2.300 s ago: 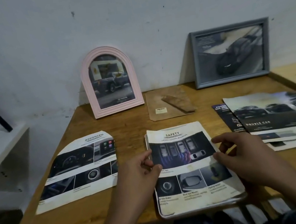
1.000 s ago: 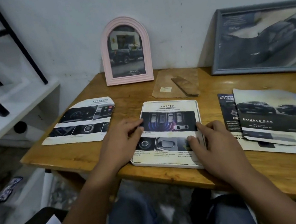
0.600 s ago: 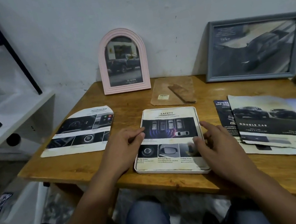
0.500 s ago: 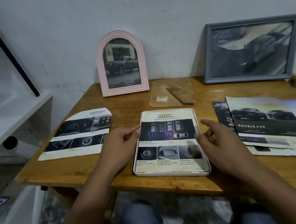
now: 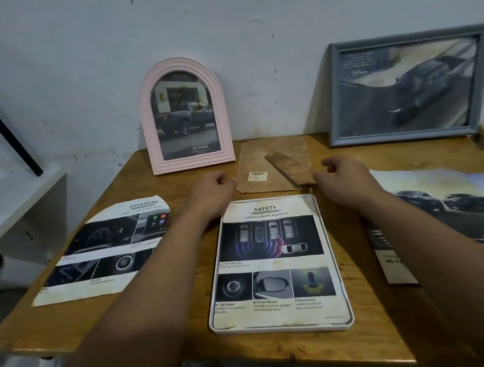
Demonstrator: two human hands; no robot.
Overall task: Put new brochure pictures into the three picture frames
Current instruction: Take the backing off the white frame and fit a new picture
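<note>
Both hands, left (image 5: 214, 189) and right (image 5: 343, 172), loosely curled and empty, flank the backing board's (image 5: 275, 162) side edges.

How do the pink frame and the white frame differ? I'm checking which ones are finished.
The pink frame is arched and stands upright against the wall; the white frame is rectangular and lies flat on the table. The pink frame shows a truck photo, the white frame a SAFETY page. Both hold brochure pictures.
</note>
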